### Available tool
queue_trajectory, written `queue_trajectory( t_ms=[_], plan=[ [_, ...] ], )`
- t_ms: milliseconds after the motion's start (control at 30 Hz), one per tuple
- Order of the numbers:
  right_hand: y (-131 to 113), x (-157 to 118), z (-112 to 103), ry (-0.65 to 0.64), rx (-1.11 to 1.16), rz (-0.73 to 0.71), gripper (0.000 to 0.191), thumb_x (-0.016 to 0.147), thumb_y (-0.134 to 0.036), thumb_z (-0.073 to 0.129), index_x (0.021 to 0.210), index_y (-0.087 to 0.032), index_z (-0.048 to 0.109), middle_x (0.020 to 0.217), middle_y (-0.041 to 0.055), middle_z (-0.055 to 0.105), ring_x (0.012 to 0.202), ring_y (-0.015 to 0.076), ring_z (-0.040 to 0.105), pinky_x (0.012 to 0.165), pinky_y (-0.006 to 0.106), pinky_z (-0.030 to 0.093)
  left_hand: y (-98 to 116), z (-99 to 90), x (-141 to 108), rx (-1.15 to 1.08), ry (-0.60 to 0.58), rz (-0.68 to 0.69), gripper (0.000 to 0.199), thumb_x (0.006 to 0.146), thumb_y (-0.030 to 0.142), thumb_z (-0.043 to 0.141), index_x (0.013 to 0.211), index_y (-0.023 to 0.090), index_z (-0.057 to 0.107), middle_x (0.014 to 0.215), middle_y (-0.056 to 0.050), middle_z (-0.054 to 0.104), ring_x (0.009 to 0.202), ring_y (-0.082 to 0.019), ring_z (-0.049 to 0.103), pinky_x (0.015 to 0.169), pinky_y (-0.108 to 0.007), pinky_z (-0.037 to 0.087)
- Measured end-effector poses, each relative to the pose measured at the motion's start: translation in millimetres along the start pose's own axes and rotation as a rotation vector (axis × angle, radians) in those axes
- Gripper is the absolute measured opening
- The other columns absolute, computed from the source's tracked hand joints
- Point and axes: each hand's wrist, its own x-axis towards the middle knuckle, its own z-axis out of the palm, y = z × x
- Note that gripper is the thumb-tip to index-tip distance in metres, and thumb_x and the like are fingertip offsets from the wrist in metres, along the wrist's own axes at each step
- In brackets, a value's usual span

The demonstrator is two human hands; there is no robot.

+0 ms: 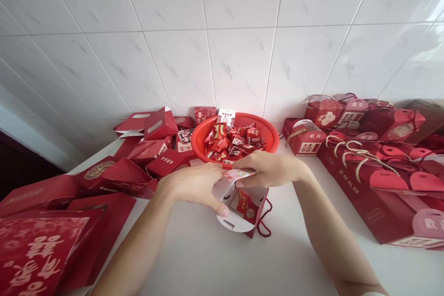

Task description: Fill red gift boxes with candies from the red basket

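Observation:
A small red gift box (258,215) with a white inside and a dark red cord handle stands open on the white table. My left hand (199,187) grips its left side, the thumb pressed on the rounded white flap (236,223). My right hand (268,169) is closed above the box's far side, with a small pink-and-white patterned packet (239,174) at its fingertips. Inside the box lies a red wrapped sweet (245,207). Just behind my hands is a red plastic basket (274,132) of several red wrapped sweets (234,141).
Flat and folded red boxes (100,226) lie piled along the left. Assembled red gift boxes (364,199) with cord handles stand in rows on the right. A white tiled wall (239,64) rises behind the table (215,259).

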Motion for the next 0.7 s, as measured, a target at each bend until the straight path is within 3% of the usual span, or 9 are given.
queue_trajectory(
  t_ms=[133, 233, 333, 400, 533, 700],
  plan=[
    [-2.3, 1.9, 1.7, 0.208, 0.163, -0.037, 0.030, 0.102, -0.037, 0.047, 0.084, -0.017, 0.059, 0.073, -0.0005, 0.058, 0.063, 0.0116, 0.050, 0.062, 0.025, 0.038, 1.1, -0.7, -0.9, -0.021, -0.044, -0.003, 0.080, 0.068, 0.059, 0.077, 0.138, 0.029, 0.056, 0.139, -0.007, 0.060, 0.126, -0.035, 0.054, 0.094, -0.036, 0.048],
    [-6.8, 4.6, 4.2, 0.365, 0.361, -0.014, 0.045, 0.105, -0.045, 0.034, 0.080, -0.017, 0.059, 0.072, 0.0004, 0.057, 0.067, 0.0129, 0.052, 0.066, 0.026, 0.042, 1.0, -0.8, -1.3, -0.026, -0.069, -0.045, 0.080, 0.068, 0.062, 0.076, 0.139, 0.030, 0.056, 0.139, -0.007, 0.060, 0.127, -0.036, 0.053, 0.094, -0.037, 0.048],
    [-8.2, 8.4, 8.0, 0.531, 0.388, 0.070, 0.042, 0.101, -0.046, 0.043, 0.072, -0.018, 0.054, 0.065, -0.0022, 0.051, 0.062, 0.0117, 0.047, 0.059, 0.025, 0.038, 0.7, -0.6, -1.2, -0.025, -0.076, -0.045, 0.080, 0.067, 0.064, 0.076, 0.137, 0.030, 0.057, 0.137, -0.006, 0.062, 0.127, -0.036, 0.053, 0.093, -0.037, 0.048],
    [-7.0, 9.7, 9.6, 0.557, 0.359, 0.109, 0.038, 0.097, -0.041, 0.052, 0.066, -0.020, 0.046, 0.060, -0.0050, 0.041, 0.055, 0.0096, 0.038, 0.052, 0.025, 0.030, 0.4, -0.3, -1.2, -0.026, -0.076, -0.048, 0.080, 0.066, 0.063, 0.076, 0.136, 0.028, 0.058, 0.134, -0.007, 0.063, 0.127, -0.036, 0.053, 0.093, -0.037, 0.048],
    [-4.5, 6.0, 7.3, 0.419, 0.295, 0.176, 0.036, 0.089, -0.032, 0.063, 0.063, -0.020, 0.040, 0.058, -0.0071, 0.035, 0.053, 0.0079, 0.030, 0.048, 0.025, 0.023, -0.2, -0.3, -1.7, -0.029, -0.062, -0.056, 0.077, 0.067, 0.063, 0.076, 0.132, 0.025, 0.060, 0.131, -0.009, 0.063, 0.123, -0.036, 0.054, 0.091, -0.037, 0.048],
    [-3.3, 1.5, 2.2, 0.035, 0.172, 0.161, 0.015, 0.086, -0.028, 0.066, 0.078, -0.017, 0.061, 0.070, -0.0023, 0.058, 0.060, 0.0103, 0.048, 0.053, 0.023, 0.032, 0.8, -0.9, -1.0, -0.067, -0.053, -0.002, 0.066, 0.067, 0.057, 0.079, 0.123, 0.025, 0.064, 0.120, -0.006, 0.068, 0.110, -0.031, 0.061, 0.082, -0.032, 0.049]
  ],
)
